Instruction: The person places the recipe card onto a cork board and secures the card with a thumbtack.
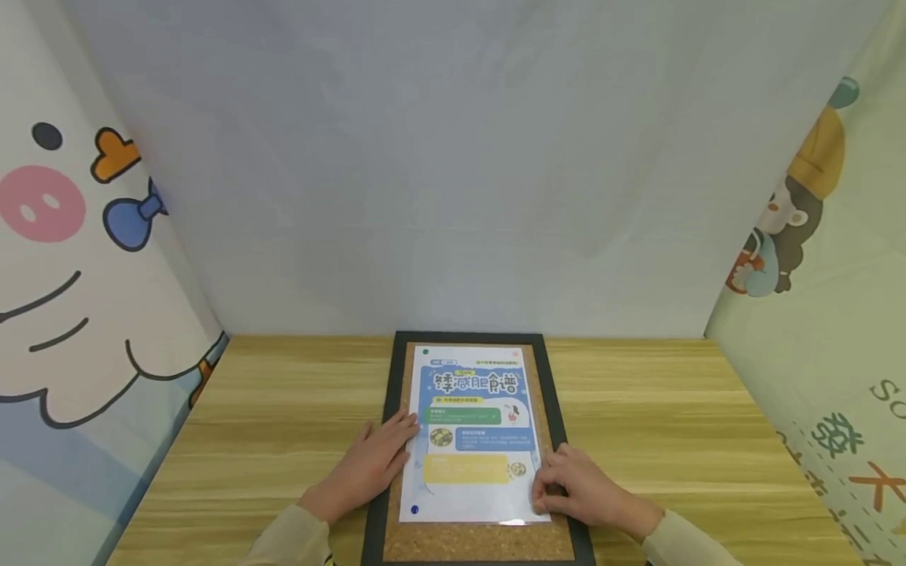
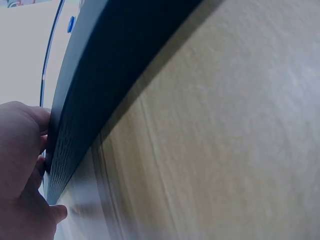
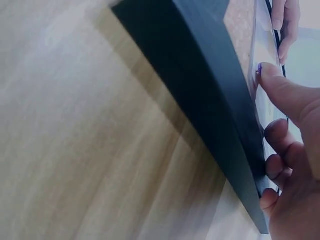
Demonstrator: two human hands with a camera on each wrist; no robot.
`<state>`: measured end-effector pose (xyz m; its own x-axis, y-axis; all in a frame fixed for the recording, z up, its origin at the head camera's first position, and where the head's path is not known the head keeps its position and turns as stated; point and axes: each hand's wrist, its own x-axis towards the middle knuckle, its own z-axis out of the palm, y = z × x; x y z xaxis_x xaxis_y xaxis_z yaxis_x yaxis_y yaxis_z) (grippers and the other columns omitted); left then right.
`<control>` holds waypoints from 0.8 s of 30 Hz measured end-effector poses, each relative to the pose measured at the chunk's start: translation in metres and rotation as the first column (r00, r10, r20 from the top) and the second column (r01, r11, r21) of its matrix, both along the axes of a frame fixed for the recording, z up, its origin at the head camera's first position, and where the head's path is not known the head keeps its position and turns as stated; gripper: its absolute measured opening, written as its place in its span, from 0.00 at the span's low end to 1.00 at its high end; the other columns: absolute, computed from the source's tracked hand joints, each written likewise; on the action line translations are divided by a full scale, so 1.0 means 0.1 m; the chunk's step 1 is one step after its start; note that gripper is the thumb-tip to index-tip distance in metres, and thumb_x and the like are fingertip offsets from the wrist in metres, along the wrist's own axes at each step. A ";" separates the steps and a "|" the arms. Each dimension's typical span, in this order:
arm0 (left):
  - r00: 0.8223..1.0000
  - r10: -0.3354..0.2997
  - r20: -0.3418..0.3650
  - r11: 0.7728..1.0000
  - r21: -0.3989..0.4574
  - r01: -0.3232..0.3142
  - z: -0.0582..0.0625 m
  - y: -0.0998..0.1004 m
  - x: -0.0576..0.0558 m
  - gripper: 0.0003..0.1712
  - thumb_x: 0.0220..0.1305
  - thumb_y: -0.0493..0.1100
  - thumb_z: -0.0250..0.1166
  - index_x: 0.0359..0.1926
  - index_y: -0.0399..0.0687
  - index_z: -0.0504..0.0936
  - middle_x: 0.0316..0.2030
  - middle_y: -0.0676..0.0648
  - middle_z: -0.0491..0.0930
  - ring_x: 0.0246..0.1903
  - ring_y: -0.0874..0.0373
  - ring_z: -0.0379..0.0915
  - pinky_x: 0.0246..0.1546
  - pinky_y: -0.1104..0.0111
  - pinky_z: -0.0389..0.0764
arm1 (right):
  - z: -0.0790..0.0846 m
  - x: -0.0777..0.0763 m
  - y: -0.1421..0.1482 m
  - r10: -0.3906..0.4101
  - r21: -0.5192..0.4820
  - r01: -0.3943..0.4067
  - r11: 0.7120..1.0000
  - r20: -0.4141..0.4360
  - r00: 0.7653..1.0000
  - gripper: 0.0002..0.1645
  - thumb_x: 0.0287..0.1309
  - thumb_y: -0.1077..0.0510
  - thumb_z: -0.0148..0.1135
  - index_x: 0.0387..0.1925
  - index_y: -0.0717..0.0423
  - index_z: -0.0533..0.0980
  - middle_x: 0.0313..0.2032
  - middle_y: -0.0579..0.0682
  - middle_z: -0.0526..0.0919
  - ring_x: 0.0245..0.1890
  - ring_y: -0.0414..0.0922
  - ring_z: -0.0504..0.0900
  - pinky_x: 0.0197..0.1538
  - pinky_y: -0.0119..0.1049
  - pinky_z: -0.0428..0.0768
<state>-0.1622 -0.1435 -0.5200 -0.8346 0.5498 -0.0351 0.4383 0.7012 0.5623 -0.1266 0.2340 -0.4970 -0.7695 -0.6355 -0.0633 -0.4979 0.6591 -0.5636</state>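
Observation:
A printed poster sheet (image 1: 476, 495) with a blue top and Chinese lettering lies on a cork board (image 1: 481, 542) in a black frame (image 1: 554, 393). A green thumbtack (image 1: 425, 351) and a pink one sit at its top corners, and a blue thumbtack (image 1: 414, 509) at its lower left. My left hand (image 1: 368, 464) rests over the frame's left side, fingertips on the sheet's left edge. At the lower right corner, my right hand (image 1: 576, 483) holds a purple thumbtack (image 3: 259, 68) at its thumb tip against the board. Its other fingers curl over the frame's right side.
The board lies on a wood-grain table (image 1: 658, 424). Behind it hangs a pale cloth wall (image 1: 453, 173). Printed cartoon curtains stand on the left (image 1: 64, 299) and right sides.

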 end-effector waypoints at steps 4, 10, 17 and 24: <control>1.000 -0.009 0.000 1.000 0.003 0.009 -0.02 0.00 0.00 0.27 0.81 0.42 0.55 0.75 0.40 0.70 0.78 0.41 0.62 0.79 0.42 0.51 0.70 0.28 0.50 | -0.02 0.00 0.02 0.018 -0.009 -0.018 1.000 -0.025 1.000 0.08 0.63 0.42 0.70 0.30 0.35 0.82 0.28 0.29 0.70 0.32 0.30 0.58 0.38 0.30 0.58; 1.000 -0.009 -0.009 1.000 0.010 0.009 -0.01 -0.02 -0.01 0.26 0.80 0.41 0.56 0.74 0.39 0.71 0.77 0.41 0.63 0.78 0.41 0.52 0.69 0.27 0.51 | -0.07 0.02 0.03 0.038 -0.047 -0.042 0.998 -0.089 0.995 0.08 0.64 0.42 0.69 0.30 0.34 0.81 0.27 0.29 0.69 0.32 0.29 0.58 0.38 0.30 0.58; 1.000 -0.016 -0.015 1.000 0.019 0.016 -0.04 -0.01 -0.03 0.26 0.80 0.41 0.55 0.74 0.39 0.70 0.77 0.40 0.64 0.78 0.40 0.53 0.69 0.27 0.51 | -0.16 0.04 0.04 0.019 -0.042 -0.026 0.999 -0.161 0.987 0.10 0.63 0.40 0.69 0.30 0.33 0.76 0.27 0.28 0.67 0.31 0.28 0.56 0.36 0.28 0.57; 0.999 -0.014 -0.046 0.999 0.040 0.015 -0.19 -0.05 -0.05 0.27 0.81 0.46 0.54 0.75 0.42 0.70 0.77 0.42 0.63 0.78 0.41 0.53 0.68 0.26 0.51 | -0.19 0.01 0.04 0.009 -0.057 -0.021 0.998 -0.198 0.980 0.16 0.59 0.38 0.72 0.27 0.34 0.73 0.26 0.26 0.68 0.30 0.27 0.56 0.36 0.28 0.58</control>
